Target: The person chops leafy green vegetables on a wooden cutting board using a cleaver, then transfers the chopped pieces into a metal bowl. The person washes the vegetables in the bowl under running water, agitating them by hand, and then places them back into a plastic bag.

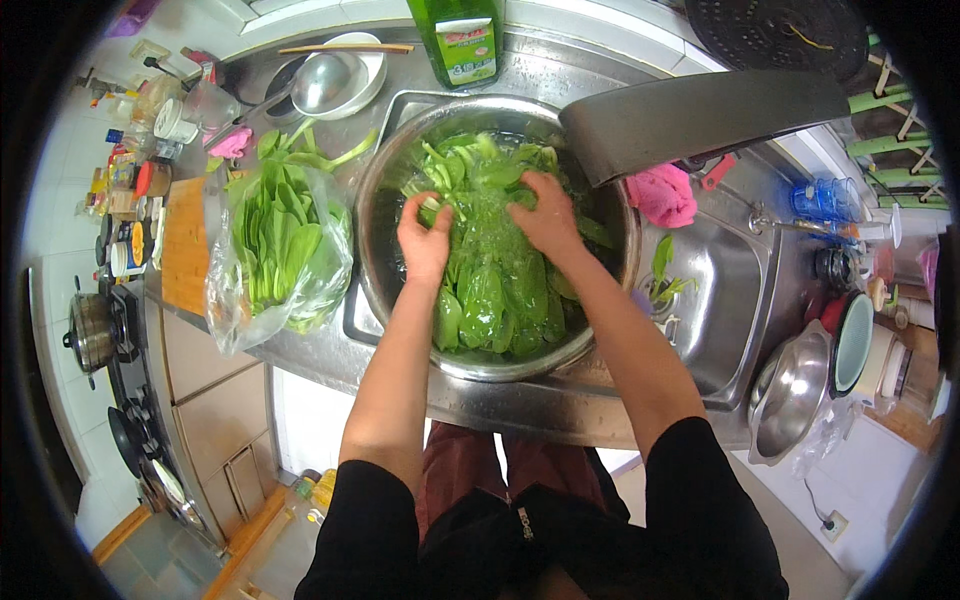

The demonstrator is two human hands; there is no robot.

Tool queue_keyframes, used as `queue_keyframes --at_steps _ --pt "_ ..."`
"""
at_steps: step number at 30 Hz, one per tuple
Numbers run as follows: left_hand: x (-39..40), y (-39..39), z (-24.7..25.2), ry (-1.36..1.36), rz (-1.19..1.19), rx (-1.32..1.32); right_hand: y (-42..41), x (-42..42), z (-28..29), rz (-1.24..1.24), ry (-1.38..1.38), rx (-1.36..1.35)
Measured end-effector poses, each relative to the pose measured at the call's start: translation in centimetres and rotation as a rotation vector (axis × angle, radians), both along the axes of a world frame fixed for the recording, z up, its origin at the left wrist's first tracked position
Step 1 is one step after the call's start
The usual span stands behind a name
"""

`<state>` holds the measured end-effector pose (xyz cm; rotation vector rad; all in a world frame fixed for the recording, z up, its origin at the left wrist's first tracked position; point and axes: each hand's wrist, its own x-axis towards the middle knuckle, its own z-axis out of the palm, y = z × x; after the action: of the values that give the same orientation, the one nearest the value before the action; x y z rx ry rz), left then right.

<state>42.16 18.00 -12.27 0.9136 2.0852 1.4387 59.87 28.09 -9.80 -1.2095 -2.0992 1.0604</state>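
A large round steel basin [626, 255] stands before me over the sink area, holding water and many leafy greens [491, 300]. At the left of the greens, my left hand [426, 238] has its thumb and fingers closed on pale stems. My right hand [549, 217] is at the upper right of the same greens with fingers curled among the leaves; whether it grips any cannot be told. Left of the basin lies a clear plastic bag [330, 262] with more leafy greens [274, 232] showing upright in it. Some loose stems [337, 157] lie above the bag.
A grey, band-like faucet or panel [705, 120] juts over the basin's upper right. Pink cloth [664, 196] lies beside it. The right sink bowl [720, 315] holds a few leaves. Behind stand a green detergent bottle [465, 45] and a white bowl [371, 67] with a ladle; a wooden board [184, 247] lies left.
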Motion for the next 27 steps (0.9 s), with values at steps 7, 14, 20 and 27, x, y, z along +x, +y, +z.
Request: queue_keyframes --at_steps 7,14,20,27 --pt "1.7 -2.4 6.8 0.419 -0.052 -0.106 -2.3 3.4 5.8 0.004 -0.036 0.141" --pt "5.3 -7.1 6.8 0.507 -0.522 -0.875 -9.3 1.8 6.2 0.292 -0.721 -0.028" --pt "4.3 -4.8 2.4 0.646 -0.574 -1.204 -5.1 0.4 -4.8 0.281 -0.966 0.122" --pt "1.6 -5.2 -0.7 0.182 -0.155 -0.518 -1.1 0.7 -0.8 -0.043 -0.571 -0.225"
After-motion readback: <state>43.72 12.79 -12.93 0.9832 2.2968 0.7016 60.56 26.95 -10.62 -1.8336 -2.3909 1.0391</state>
